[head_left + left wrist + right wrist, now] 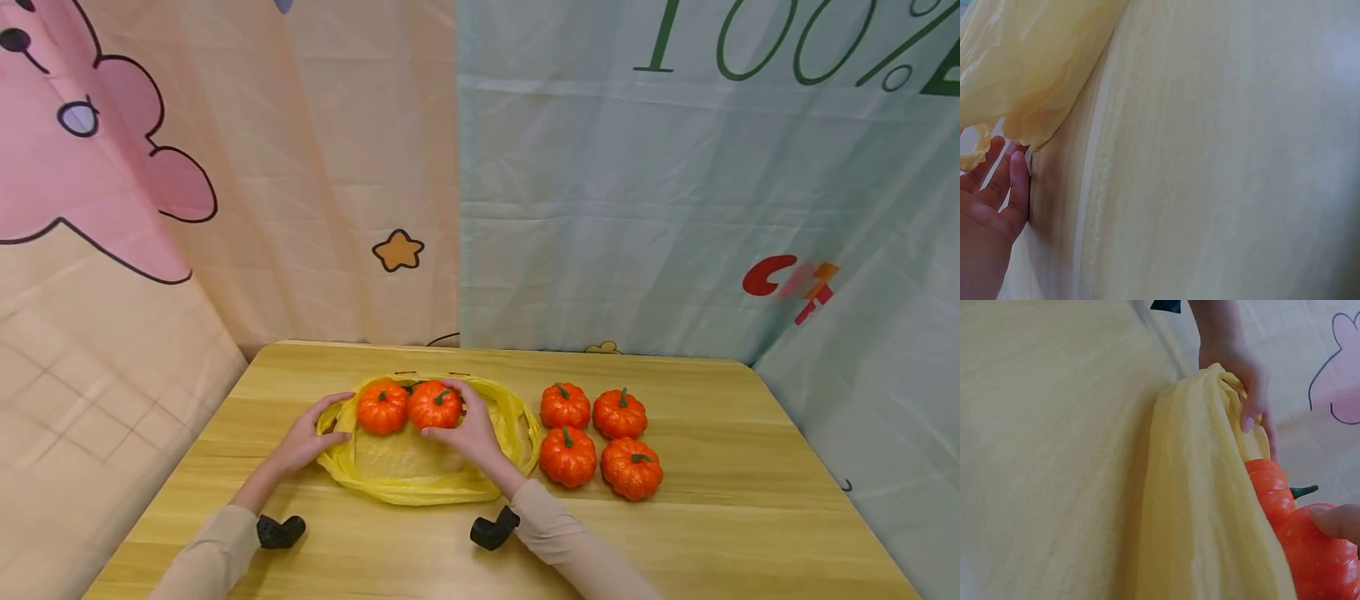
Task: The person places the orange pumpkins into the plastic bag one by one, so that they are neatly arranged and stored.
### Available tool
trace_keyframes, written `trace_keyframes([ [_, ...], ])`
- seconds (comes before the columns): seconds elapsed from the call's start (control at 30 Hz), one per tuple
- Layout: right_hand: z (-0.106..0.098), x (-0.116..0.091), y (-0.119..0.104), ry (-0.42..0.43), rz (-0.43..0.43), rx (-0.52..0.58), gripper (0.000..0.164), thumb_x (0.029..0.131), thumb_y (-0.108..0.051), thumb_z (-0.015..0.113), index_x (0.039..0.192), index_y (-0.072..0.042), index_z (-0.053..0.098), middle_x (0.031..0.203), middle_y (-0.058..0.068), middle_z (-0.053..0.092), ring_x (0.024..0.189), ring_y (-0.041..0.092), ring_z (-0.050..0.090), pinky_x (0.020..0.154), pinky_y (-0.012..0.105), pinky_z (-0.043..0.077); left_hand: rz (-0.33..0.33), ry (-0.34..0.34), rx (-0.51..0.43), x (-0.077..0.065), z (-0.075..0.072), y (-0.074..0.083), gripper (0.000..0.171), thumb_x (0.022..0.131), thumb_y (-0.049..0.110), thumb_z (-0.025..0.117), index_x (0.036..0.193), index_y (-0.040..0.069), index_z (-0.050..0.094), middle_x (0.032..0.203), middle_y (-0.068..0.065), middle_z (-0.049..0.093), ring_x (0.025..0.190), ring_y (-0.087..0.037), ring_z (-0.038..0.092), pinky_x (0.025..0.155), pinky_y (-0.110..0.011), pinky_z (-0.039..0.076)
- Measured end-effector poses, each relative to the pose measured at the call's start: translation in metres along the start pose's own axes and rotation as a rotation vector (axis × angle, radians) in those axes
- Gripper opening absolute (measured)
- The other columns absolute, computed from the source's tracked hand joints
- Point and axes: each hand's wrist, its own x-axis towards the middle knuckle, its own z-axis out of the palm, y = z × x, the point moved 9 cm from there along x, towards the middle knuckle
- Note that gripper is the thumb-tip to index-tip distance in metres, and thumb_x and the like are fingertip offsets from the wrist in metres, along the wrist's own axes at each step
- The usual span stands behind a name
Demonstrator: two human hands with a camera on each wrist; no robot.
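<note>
a green "100%" (787, 37) is running along the top of the pale blue cloth (600, 208) hanging at the back

At lower left, the left grip (994, 209) points upward, its fingers (1019, 181) slightly bent, tips at the crumpled lower edge of a translucent yellow plastic bag (1035, 56). Wood-grained worktop (1210, 156), crossed by a pale line (1088, 175), fills most of the rest.

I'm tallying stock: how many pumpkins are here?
6. In the yellow bag: left pumpkin, and right pumpkin in the right hand. On the table, right of the bag: four pumpkins, two by two. The bag may hide more.
</note>
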Motion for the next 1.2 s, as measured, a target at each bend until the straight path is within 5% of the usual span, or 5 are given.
trace_keyframes([
  [1.2,0.011,0.012,0.026,0.018,0.07,-0.126,0.074,0.07,-0.015,0.084,0.135,-0.009,0.048,0.134,0.017,0.05,0.123,0.036,0.048,0.101,0.053,0.042,0.012,0.015,0.006,0.0,0.0,0.003,0.062,0.083,0.008,0.069,0.14,0.005,0.044,0.146,-0.025,0.04,0.136,-0.046,0.031,0.107,-0.065,0.025],
])
